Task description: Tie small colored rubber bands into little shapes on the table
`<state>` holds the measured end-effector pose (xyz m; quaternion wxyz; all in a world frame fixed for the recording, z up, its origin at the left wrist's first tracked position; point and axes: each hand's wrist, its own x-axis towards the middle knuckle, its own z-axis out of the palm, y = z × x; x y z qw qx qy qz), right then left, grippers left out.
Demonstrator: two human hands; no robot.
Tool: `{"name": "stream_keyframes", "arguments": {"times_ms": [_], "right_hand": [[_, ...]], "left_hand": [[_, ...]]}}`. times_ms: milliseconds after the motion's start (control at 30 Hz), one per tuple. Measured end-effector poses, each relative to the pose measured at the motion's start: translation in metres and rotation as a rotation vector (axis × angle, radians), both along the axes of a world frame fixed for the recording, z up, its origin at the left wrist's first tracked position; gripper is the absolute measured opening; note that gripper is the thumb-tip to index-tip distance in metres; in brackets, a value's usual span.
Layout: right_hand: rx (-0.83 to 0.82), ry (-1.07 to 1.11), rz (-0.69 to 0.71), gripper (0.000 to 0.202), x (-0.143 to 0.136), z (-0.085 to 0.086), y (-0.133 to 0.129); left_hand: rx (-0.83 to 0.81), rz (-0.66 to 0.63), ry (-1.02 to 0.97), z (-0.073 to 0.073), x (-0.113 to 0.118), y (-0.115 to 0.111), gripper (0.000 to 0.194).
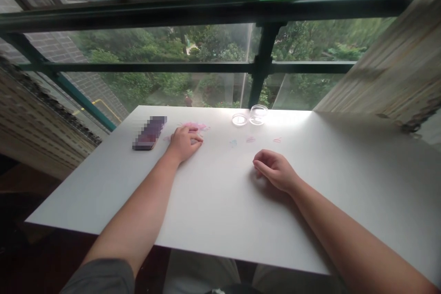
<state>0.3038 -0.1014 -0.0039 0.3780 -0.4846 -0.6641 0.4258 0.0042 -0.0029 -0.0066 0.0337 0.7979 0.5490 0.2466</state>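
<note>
My left hand [186, 143] rests on the white table [206, 211], fingers apart, beside and partly over a spread of small pink pieces [195, 126]. Curled loosely, my right hand [274, 168] is over the table right of the middle; whether its fingers hold anything is hidden. Between and beyond the hands lie a small light-blue piece [233, 143], a pink piece [250, 139] and a reddish piece [277, 139]. Clear round dishes stand near the far edge, one on the left [239, 120] and others overlapping on the right [258, 115].
A phone [150, 133], partly pixelated, lies left of my left hand. Behind the table runs a green window railing [220, 68]. Curtains hang at the left [37, 119] and right [379, 73]. The table's near edge crosses in front of my legs.
</note>
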Motion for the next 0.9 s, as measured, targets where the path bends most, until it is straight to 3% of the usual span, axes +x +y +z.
{"name": "stream_keyframes", "arguments": {"times_ms": [733,900], "right_hand": [[0.003,0.024,-0.001,0.014,0.000,0.000,0.000],[0.003,0.011,0.002,0.013,0.000,-0.001,0.000]], "left_hand": [[-0.029,0.329,0.056,0.001,-0.011,0.003,0.016],[0.011,0.331,0.008,0.001,-0.013,0.002,0.015]]}}
